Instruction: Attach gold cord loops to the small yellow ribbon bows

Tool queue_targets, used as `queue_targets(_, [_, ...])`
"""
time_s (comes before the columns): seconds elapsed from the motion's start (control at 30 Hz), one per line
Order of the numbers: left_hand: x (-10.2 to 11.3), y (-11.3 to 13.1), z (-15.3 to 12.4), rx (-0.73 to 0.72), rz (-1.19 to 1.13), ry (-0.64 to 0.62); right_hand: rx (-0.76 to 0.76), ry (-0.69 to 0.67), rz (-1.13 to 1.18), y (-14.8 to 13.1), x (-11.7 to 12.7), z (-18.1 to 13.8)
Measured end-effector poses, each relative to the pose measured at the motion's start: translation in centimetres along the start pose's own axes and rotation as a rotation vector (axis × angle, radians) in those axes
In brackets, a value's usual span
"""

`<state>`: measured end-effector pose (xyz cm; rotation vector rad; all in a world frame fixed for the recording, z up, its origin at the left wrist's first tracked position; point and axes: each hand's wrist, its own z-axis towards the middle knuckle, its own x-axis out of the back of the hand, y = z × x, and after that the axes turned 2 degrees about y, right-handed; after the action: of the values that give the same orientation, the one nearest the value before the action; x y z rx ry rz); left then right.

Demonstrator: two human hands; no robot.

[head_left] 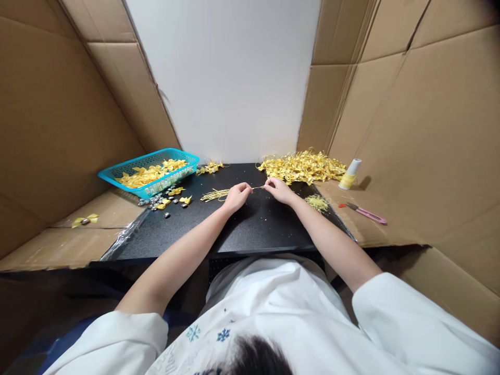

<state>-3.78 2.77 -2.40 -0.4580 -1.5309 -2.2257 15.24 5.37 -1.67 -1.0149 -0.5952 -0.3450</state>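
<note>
Between my two hands runs a short, thin gold cord (pixel 258 187), held taut just above the black table. My left hand (pixel 238 196) pinches its left end, and my right hand (pixel 278 189) pinches the other with thumb and forefinger. Left of my left hand lies a bundle of gold cord pieces (pixel 214 195) on the table. Behind my right hand rises a large heap of yellow ribbon bows (pixel 307 165) with thin cord loops. A small pile of yellow thread scraps (pixel 317 203) lies right of my right wrist.
A turquoise basket (pixel 105 176) of yellow ribbon bows stands at the back left. Silver beads (pixel 154 200) and a few bows lie before it; one bow (pixel 85 221) sits on cardboard at left. A thread spool (pixel 350 174) and pink-handled snips (pixel 369 214) are at right. Cardboard walls flank the black table (pixel 250 229).
</note>
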Motion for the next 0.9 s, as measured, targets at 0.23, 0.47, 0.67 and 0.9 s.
queue_targets(0.23, [0.8,0.7,-0.1,0.107,0.026,0.173,-0.009,-0.018,-0.033,0.5,-0.1,0.2])
queue_targets(0.47, [0.8,0.3,0.2,0.106,-0.008,0.206,-0.002,-0.051,-0.179,1.1,-0.3,0.1])
queue_targets(0.67, [0.6,0.1,0.2,0.02,-0.038,0.116,-0.02,0.016,-0.207,1.3,-0.3,0.1])
queue_targets(0.9, [0.4,-0.3,0.4,-0.071,-0.056,0.021,0.082,0.018,0.006,0.9,-1.5,0.1])
